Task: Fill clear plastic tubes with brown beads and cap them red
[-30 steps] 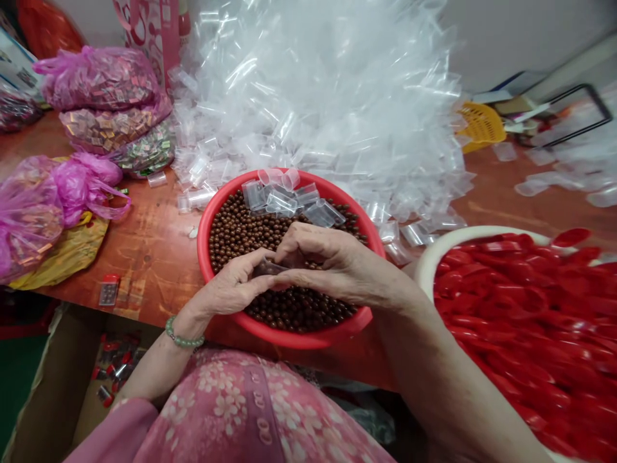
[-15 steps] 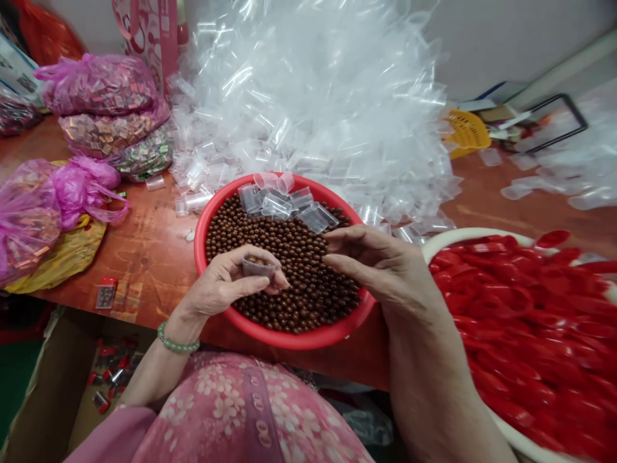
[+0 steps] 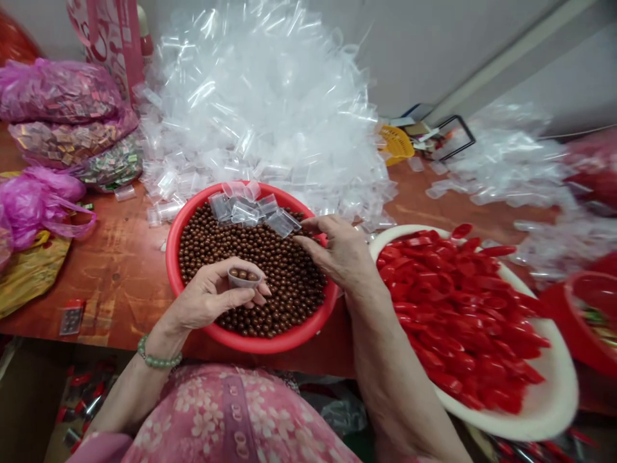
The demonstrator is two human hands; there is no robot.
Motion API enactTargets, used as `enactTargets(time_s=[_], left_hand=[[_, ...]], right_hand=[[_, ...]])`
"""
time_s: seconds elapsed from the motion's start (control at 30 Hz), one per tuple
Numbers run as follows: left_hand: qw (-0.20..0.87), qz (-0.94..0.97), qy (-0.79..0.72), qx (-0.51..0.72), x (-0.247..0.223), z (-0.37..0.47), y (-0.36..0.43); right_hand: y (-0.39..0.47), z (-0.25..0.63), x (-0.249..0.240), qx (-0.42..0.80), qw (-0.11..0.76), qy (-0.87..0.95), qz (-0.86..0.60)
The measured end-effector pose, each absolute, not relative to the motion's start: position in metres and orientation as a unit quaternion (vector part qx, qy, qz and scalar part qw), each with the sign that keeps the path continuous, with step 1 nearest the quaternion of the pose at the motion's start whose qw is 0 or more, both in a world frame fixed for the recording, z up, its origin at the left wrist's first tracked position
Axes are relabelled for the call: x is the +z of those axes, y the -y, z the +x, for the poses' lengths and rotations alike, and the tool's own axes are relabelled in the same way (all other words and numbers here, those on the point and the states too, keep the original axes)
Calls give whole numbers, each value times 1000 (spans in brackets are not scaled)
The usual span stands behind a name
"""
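My left hand (image 3: pixel 214 292) is closed around a small clear plastic container (image 3: pixel 244 278), with brown balls showing in its open top. It is held over the front left part of a red bowl (image 3: pixel 172 241) filled with shiny brown balls (image 3: pixel 289 283). My right hand (image 3: pixel 340 251) hovers at the bowl's right rim, thumb and fingers apart with nothing visible between them. Several empty clear containers (image 3: pixel 245 212) lie on the balls at the back of the bowl, close to my right fingertips.
Behind the bowl rises a big heap of clear containers (image 3: pixel 270 109). A cream basin (image 3: pixel 554 379) of red caps (image 3: pixel 457 321) stands at the right. Pink bags (image 3: pixel 62 93) of small pieces are stacked at the left, near a capped container (image 3: pixel 72 318). A yellow basket (image 3: pixel 398 145) sits behind.
The view has turned to the right, so the table's contents appear further left and the whole cream basin shows. Both hands keep about the same places over the red bowl, the left still holding its container.
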State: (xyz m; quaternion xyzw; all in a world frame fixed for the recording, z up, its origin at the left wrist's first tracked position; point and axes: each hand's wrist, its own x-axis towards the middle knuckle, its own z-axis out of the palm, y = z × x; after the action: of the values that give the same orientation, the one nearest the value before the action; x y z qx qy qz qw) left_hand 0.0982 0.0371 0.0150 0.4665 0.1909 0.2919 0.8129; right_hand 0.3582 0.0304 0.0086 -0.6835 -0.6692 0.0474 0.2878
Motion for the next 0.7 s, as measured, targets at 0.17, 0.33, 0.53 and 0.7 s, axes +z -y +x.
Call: enactTargets(time_s=[0.17,0.33,0.53,0.7], left_hand=[[802,445,-231,326,5,103,-44],[806,413,-245,346,-2,100,-49],[828,369,-240,347,-3,98,-48],[846,348,-226,334,-2,96,-50]], right_hand=[[-45,349,4,7,208,694,-689],[-49,346,6,-22,206,688,-696],[0,384,14,-170,163,643,-729],[69,447,7,-246,52,581,-774]])
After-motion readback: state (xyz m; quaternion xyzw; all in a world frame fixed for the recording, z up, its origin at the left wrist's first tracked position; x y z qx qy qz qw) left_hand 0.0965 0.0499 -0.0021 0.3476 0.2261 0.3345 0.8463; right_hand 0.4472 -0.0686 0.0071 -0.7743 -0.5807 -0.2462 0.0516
